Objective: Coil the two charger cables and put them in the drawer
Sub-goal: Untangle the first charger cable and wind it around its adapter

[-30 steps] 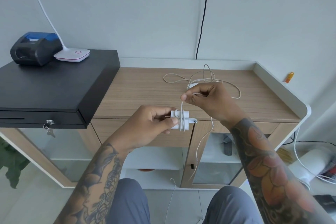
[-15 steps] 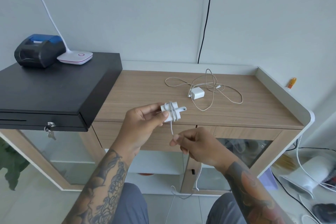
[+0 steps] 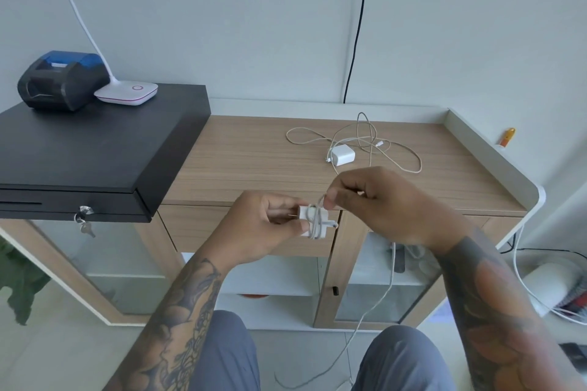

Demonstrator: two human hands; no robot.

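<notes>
My left hand (image 3: 263, 225) grips a white charger block (image 3: 313, 220) in front of the wooden cabinet, with several turns of its white cable wound round it. My right hand (image 3: 378, 203) pinches that cable just above and right of the block; the loose end (image 3: 365, 317) hangs down past my right wrist toward the floor. A second white charger (image 3: 342, 154) lies on the cabinet top (image 3: 254, 162) with its cable (image 3: 394, 152) spread in loose loops. The drawer front (image 3: 193, 225) under the top is shut, partly hidden by my hands.
A black cash drawer (image 3: 95, 149) with keys (image 3: 85, 222) sits at the left, carrying a small printer (image 3: 60, 79) and a white lamp base (image 3: 127, 93). A black cord (image 3: 357, 28) runs down the wall. The cabinet has glass doors (image 3: 374, 289) below. White cables and a roll lie on the floor at right.
My right hand has swung up from below the block to above and right of it, carrying the cable over for another turn. My left hand keeps holding the block.
</notes>
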